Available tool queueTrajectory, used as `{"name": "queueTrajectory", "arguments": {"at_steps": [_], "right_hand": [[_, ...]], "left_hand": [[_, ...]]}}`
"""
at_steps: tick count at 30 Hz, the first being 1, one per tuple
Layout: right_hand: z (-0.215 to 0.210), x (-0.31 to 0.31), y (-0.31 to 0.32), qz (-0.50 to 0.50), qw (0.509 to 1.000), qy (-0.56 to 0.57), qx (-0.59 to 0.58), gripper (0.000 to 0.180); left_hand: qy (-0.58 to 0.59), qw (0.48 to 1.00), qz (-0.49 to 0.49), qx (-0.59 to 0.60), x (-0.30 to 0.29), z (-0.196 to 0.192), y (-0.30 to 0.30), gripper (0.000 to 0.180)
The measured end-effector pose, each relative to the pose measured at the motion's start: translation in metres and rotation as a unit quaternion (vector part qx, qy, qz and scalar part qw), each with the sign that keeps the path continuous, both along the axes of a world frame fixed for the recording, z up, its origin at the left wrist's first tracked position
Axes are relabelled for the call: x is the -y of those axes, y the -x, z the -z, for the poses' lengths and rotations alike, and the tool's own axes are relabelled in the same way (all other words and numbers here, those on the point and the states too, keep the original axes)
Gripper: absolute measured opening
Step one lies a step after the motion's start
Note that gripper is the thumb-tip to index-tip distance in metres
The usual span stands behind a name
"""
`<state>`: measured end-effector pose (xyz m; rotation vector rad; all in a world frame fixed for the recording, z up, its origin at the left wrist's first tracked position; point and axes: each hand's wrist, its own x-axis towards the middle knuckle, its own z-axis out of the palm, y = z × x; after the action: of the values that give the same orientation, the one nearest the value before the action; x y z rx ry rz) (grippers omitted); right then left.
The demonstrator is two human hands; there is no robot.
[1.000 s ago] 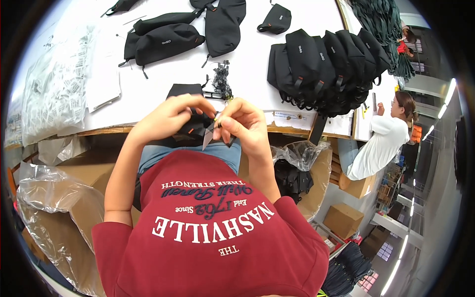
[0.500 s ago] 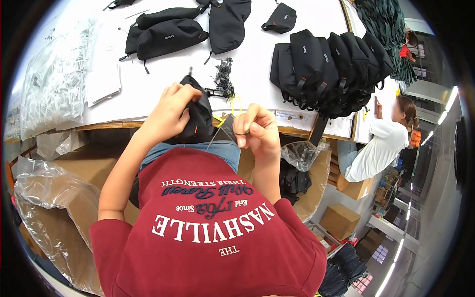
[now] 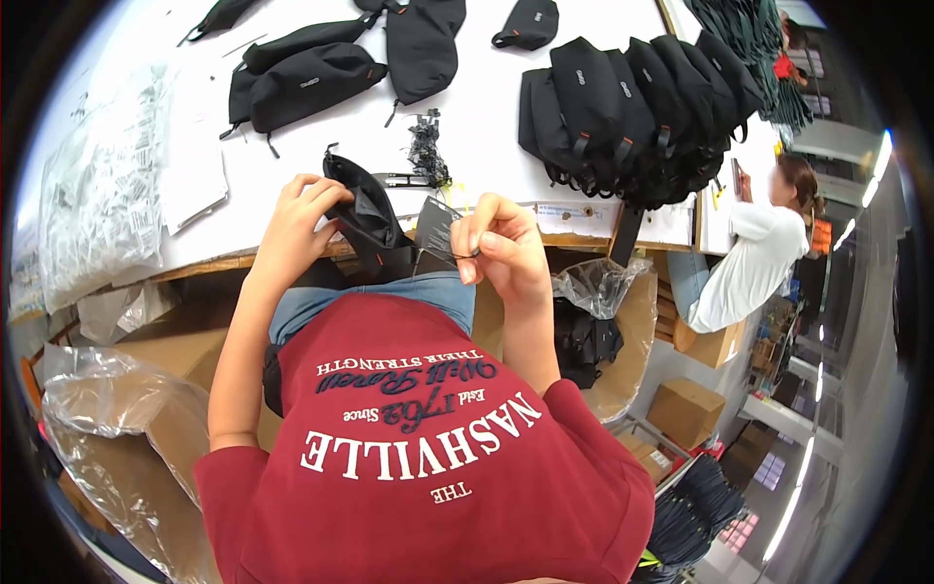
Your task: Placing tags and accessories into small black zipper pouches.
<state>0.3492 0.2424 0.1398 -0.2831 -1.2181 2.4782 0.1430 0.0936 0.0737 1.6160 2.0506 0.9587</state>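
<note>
Left hand: fingers curled over the upper edge of a small black pouch, gripping it. The pouch sits at the near edge of the white table, partly over the person's lap; its mouth gapes open toward the hand. What lies inside the pouch cannot be told, only dark lining shows.

Right hand: thumb and forefinger pinched on a thin black cord loop that carries a dark hang tag. The tag hangs just beside the pouch, between the two hands, touching or nearly touching the pouch's lower corner.

Just beyond the pouch on the table: a small heap of black cord fasteners. Further out, two long black bags lie flat side by side, closed. To the right of them a row of black bags stands packed one against another, straps toward the table edge. One small black bag lies apart at the far edge.

Left side of the table: a pile of clear plastic sleeves.

Below the table edge, right of the person: a clear plastic bag hanging open in a cardboard box, dark items under it. Lower left: a cardboard box lined with clear plastic film; contents not discernible.

Another person in a white top stands at the table's right end.
</note>
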Motion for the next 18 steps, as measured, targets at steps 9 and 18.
{"name": "queueTrajectory", "arguments": {"at_steps": [9,18], "right_hand": [[0.002,-0.012,-0.011,0.054,0.998,-0.012,-0.011,0.014],[0.005,-0.026,-0.024,0.079,0.996,-0.047,-0.020,0.014]], "left_hand": [[0.021,0.999,0.039,0.012,0.004,-0.012,0.000,0.025],[0.098,0.970,0.074,0.212,0.021,-0.037,-0.031,0.024]]}}
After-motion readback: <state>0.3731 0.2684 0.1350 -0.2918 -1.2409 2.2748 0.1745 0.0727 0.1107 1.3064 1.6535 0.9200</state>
